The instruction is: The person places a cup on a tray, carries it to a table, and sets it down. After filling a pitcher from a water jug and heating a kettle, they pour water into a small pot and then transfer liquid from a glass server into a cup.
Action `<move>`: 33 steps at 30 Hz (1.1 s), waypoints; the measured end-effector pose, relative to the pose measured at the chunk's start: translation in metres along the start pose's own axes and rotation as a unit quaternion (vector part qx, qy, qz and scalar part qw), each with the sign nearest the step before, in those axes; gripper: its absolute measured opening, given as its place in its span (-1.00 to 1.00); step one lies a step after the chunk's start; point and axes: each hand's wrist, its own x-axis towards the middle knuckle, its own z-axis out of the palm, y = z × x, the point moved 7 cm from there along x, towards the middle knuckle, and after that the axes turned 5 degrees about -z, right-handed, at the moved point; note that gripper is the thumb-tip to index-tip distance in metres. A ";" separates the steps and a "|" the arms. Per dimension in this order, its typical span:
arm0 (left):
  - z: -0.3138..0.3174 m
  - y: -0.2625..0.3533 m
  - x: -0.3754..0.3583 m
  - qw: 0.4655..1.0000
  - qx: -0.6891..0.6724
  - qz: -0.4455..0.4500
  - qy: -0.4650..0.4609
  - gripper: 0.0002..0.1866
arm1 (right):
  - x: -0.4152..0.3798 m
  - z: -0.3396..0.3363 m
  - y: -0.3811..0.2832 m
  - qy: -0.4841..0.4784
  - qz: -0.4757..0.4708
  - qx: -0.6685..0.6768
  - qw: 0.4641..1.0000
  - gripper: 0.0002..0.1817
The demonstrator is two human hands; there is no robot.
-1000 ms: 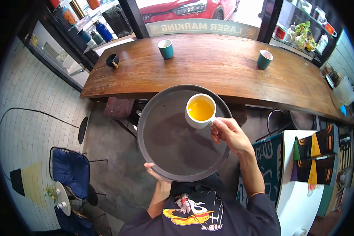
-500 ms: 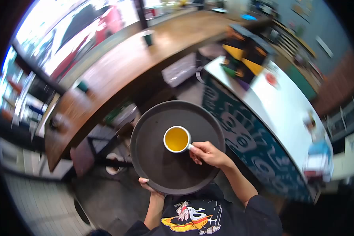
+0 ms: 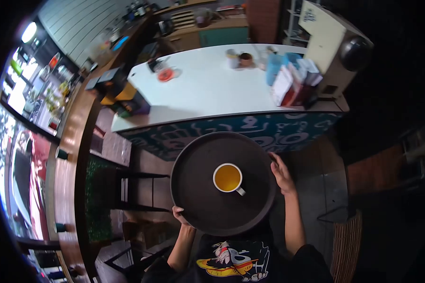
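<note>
As the left hand (image 3: 180, 216) pinches the tray (image 3: 198, 203), right hand (image 3: 282, 175) open alongside, a white counter (image 3: 203, 89) stands ahead.

One tray (image 3: 222, 212), one white cup (image 3: 227, 177), two green cups (image 3: 61, 153) (image 3: 60, 227).
Tray and white cup at centre; green cups at left, on one wooden counter (image 3: 75, 137); one white counter (image 3: 198, 89) at upper centre.

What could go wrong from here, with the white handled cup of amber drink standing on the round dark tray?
The white handled cup stands loose, untouched by either hand, so a tilt might slide it or spill the amber drink.
The right hand is open at the side of the round dark tray, so its support may be weak.
The far rim might bump the white-topped counter ahead.
</note>
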 end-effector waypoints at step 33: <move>0.397 -0.681 0.323 0.809 0.471 -0.337 -0.097 -0.38 | -0.096 -0.696 -0.049 0.708 0.075 -0.056 0.700 -0.48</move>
